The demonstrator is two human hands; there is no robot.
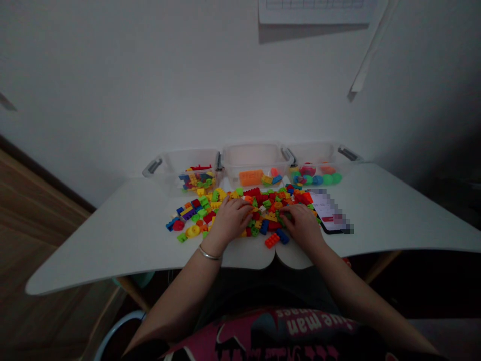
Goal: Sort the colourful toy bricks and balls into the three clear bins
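A heap of small plastic building bricks (210, 203) in many colours lies spread on the white table (124, 235). My left hand (230, 219) rests palm down on the middle of the heap, fingers apart over yellow and red bricks; a thin bangle circles its wrist. My right hand (302, 223) lies on the heap's right part, fingertips touching green and red bricks. I cannot tell whether either hand grips a brick. An orange brick (271, 240) and a blue brick (283, 236) lie between my wrists near the table's front edge.
Three clear plastic bins stand along the wall: the left bin (173, 168) holds mixed bricks, the middle bin (251, 153) an orange piece and a few bricks, the right bin (319, 153) round coloured pieces. A phone (330, 218) lies right of my right hand.
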